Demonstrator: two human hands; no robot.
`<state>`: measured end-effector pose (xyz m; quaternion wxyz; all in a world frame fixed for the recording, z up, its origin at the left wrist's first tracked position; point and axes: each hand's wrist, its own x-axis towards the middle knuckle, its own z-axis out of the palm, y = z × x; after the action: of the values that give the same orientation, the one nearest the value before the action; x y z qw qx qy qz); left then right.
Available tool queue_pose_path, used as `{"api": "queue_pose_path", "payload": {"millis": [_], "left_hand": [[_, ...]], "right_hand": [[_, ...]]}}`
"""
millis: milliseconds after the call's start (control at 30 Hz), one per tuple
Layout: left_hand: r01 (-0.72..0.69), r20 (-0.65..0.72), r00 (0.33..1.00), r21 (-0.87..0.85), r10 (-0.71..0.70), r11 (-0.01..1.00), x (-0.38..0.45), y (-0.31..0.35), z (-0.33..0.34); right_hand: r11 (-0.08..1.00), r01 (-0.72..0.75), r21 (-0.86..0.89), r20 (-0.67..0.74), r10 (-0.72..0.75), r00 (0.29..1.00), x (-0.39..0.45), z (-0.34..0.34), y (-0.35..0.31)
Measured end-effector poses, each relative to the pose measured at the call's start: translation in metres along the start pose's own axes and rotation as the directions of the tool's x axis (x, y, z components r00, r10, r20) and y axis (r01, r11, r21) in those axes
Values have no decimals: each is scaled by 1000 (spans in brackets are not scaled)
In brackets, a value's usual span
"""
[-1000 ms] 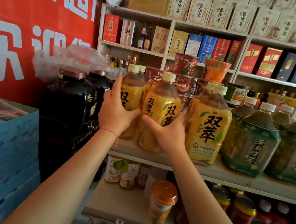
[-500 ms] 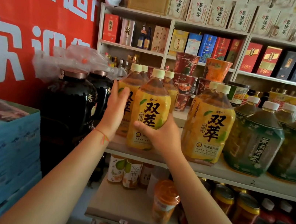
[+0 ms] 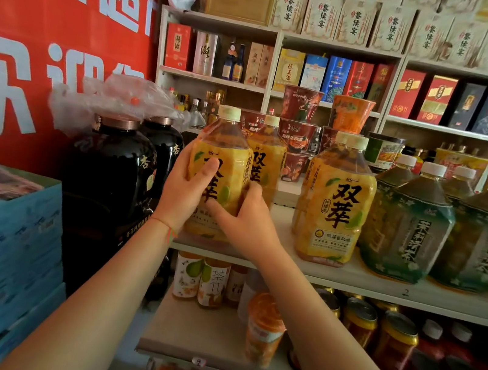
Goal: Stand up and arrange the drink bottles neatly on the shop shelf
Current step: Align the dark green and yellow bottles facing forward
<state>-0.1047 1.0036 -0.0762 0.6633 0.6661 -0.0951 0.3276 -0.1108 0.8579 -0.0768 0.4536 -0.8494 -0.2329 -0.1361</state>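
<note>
Both my hands hold one big yellow drink bottle point(image 3: 225, 156) that stands upright at the left end of the white shelf point(image 3: 380, 286). My left hand point(image 3: 186, 188) grips its left side, thumb across the label. My right hand point(image 3: 245, 220) wraps its lower right front. A second yellow bottle point(image 3: 268, 156) stands right behind it. To the right, past a gap, stands another yellow bottle point(image 3: 338, 206) with one more behind it. Several green tea bottles point(image 3: 412, 224) fill the shelf's right part.
Two black jars point(image 3: 110, 170) under a plastic bag stand just left of the shelf, above blue cartons point(image 3: 3, 242). Noodle cups point(image 3: 298, 123) are stacked behind the bottles. Small bottles and cans point(image 3: 358, 321) sit on the lower shelf. Boxed goods line the upper shelves.
The held bottle has shifted left and forward on the shelf, covering the one behind it. My left hand moved from the rear bottle onto this one; a gap opened to its right.
</note>
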Motion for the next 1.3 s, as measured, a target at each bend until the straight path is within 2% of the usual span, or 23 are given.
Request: {"api": "queue_pose_path", "payload": {"millis": [67,133,200,233,300,367,500,700,1000,1167,1300], "left_hand": [[-1,-91,996,66,7,998,-5,2,0],[-15,-240,969,166,55,986,-11,5,6],[-35,-369,918,291,146,956,-19,7,17],[-78,-374,900,366,223,928,-23,7,23],[-177,-277,885,543,374,821,-27,2,31],[-213,-203,877,647,435,732,-23,0,32],[-220,-198,871,659,449,719,-20,-4,29],[-220,-203,864,673,462,706,-17,-8,22],[-238,-197,851,681,486,692,-17,-10,22],[-241,-195,849,686,492,687,-16,-10,22],[-227,-201,852,691,484,686,-16,-11,21]], "right_hand": [[994,-23,103,54,18,998,1,-1,-1],[968,-100,230,118,74,990,6,-3,-1],[943,-141,301,50,132,990,14,-5,4],[939,-137,316,-37,156,987,19,-8,7],[961,-147,232,-242,204,949,31,-16,10],[972,-207,109,-332,232,914,50,-24,14],[967,-253,-25,-286,235,929,77,-19,15],[937,-129,-323,-351,8,936,98,-2,26],[934,-229,-273,-346,127,929,113,-8,37],[917,-239,-318,-447,77,891,118,-1,30],[911,-262,-317,-415,115,903,121,0,27]]}}
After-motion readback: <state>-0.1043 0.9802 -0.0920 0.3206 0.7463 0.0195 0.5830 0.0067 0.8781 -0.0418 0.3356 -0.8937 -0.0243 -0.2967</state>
